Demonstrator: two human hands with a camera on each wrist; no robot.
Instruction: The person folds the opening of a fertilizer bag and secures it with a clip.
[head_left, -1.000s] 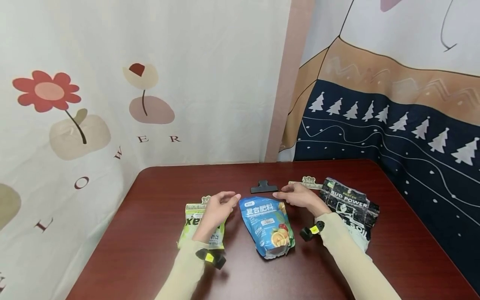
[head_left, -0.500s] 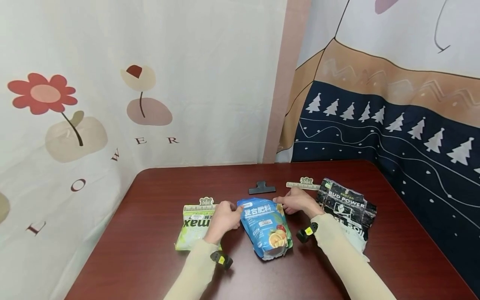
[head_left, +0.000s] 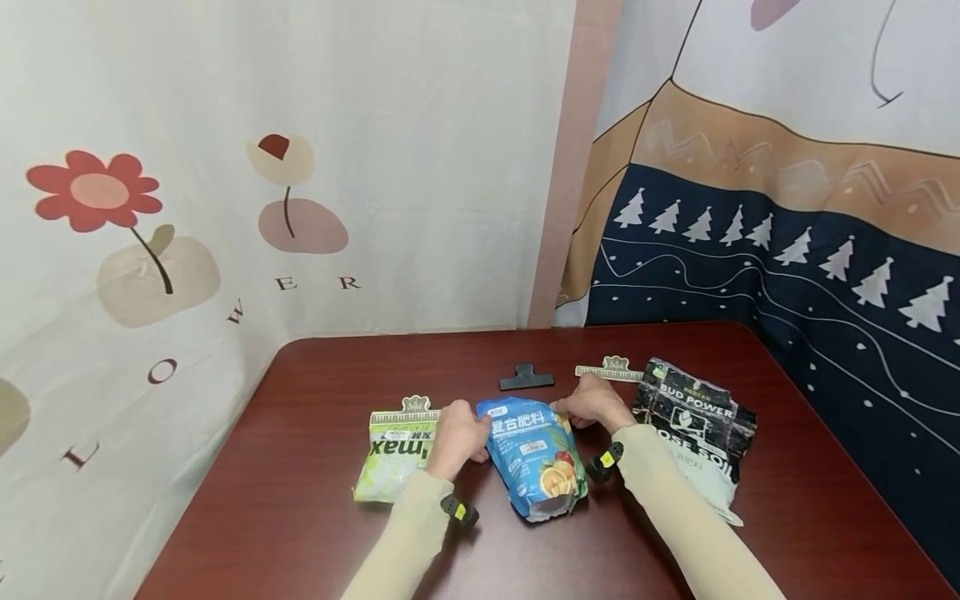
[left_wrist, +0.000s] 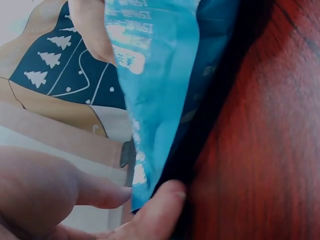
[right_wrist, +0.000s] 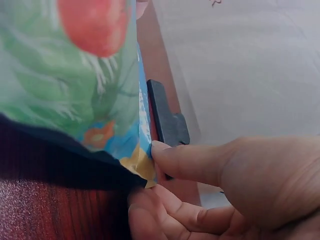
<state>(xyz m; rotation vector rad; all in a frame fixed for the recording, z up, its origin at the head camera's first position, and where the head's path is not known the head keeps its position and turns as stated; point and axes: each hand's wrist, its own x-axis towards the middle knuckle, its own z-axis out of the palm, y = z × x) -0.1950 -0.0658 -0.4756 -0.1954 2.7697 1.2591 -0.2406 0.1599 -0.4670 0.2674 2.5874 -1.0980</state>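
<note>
A blue fertilizer pouch [head_left: 528, 454] lies on the table, printed with fruit. My left hand [head_left: 459, 435] pinches its top left corner; in the left wrist view the pouch [left_wrist: 155, 100] narrows to a corner between thumb and finger. At the top right corner my right hand [head_left: 596, 402] pinches the pouch edge, thumb above and fingers below in the right wrist view. Just beyond the pouch's top edge lies a black bag clip [head_left: 527, 379], seen in the right wrist view behind my thumb.
On the left lies a green pouch [head_left: 386, 475] with a gold clip [head_left: 415, 407] across its top. A black-and-white soil bag [head_left: 693, 425] lies on the right, near another gold clip [head_left: 611, 368]. The dark red table [head_left: 300, 467] meets curtains behind.
My left hand has come down and right onto the pouch's left corner and now pinches it. The right hand has shifted slightly and closed on the right corner. The pouch stays in place.
</note>
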